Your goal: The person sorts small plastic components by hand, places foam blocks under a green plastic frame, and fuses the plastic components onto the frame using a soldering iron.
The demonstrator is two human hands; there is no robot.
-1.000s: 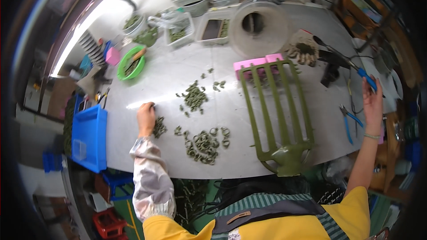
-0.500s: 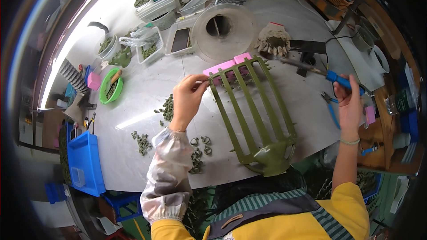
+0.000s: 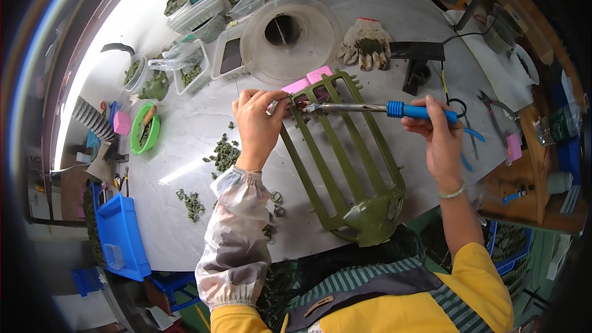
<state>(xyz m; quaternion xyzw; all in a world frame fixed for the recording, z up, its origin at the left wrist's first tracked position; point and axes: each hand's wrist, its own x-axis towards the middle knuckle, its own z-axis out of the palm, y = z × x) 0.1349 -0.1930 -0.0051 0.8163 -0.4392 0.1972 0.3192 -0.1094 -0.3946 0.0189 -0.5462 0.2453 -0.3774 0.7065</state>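
Note:
An olive-green plastic frame with long slats [image 3: 373, 217] lies at an angle in front of me, its far end by pink blocks [image 3: 319, 74]. My left hand [image 3: 254, 124] pinches its far left corner between thumb and fingertips; whether a small part is also between them is hidden. My right hand [image 3: 441, 142] grips the blue handle of a soldering iron [image 3: 425, 113]. The iron's metal shaft reaches left across the slats, with its tip close to my left fingertips. Small green parts [image 3: 224, 154] lie in a pile left of the frame, near small rings [image 3: 278, 211].
Beyond the frame stand a clear funnel [image 3: 246, 43] with a grey hose, a work glove [image 3: 366, 38] and a black stand [image 3: 416, 51]. Pliers [image 3: 493, 106] lie at right. Leftward are a green bowl [image 3: 154, 137], a blue tray [image 3: 122, 225] and tubs of green parts [image 3: 196, 9].
My right hand has swung the soldering iron left and inward, bringing its tip to the frame's corner. My left hand stays at that corner. The whole view has shifted slightly.

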